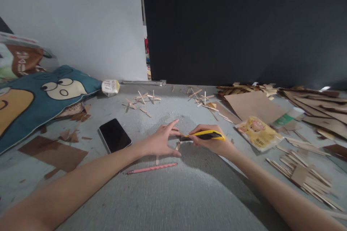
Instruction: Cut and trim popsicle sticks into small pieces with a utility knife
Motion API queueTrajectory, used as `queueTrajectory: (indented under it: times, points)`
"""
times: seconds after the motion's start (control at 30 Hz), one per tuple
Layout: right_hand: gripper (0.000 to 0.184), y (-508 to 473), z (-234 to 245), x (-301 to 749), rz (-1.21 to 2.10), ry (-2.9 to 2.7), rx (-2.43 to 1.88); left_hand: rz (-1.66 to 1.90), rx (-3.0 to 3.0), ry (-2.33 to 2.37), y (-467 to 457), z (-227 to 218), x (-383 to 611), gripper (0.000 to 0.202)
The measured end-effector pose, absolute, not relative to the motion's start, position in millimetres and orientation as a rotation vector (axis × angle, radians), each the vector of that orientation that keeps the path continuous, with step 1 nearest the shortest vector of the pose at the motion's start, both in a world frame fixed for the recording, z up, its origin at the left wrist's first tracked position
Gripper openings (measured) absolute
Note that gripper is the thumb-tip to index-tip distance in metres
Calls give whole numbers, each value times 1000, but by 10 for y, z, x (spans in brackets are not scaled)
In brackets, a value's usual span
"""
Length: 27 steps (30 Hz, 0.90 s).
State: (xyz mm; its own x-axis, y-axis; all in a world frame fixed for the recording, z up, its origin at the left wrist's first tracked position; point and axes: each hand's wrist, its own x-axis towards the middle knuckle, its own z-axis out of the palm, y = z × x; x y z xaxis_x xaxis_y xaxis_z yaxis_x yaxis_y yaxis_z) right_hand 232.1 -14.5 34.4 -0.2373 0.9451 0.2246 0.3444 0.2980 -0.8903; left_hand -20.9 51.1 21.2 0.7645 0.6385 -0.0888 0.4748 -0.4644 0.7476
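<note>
My right hand [214, 143] is closed around a yellow and black utility knife [210, 135], its tip pointing left and down close to the surface. Just left of the tip, my left hand [159, 140] rests with fingers and thumb spread apart. Between the two hands lies a small piece of wooden stick [178, 145], near the knife's tip; whether the blade touches it I cannot tell. Another short stick [157, 160] pokes out beneath my left hand. In front of that hand is a pink pencil [151, 168].
A black phone [115, 135] lies left of my hands. Small joined-stick pieces [153, 97] stand farther back. To the right are a yellow packet [258, 133], a green and white tube [287, 116], cardboard [253, 105] and loose sticks [303, 173]. A blue cushion [48, 97] sits left.
</note>
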Motion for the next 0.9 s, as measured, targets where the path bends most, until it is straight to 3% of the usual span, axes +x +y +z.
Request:
queueTrajectory:
  times: [0.63,0.9]
  points:
    - [19,-182,547,2203,596,-2235,-894,323,2190,739,533,192,-211,133]
    - [27,-153,574,2123,729,-2133,-993,309,2211,709,579,171,-227,132]
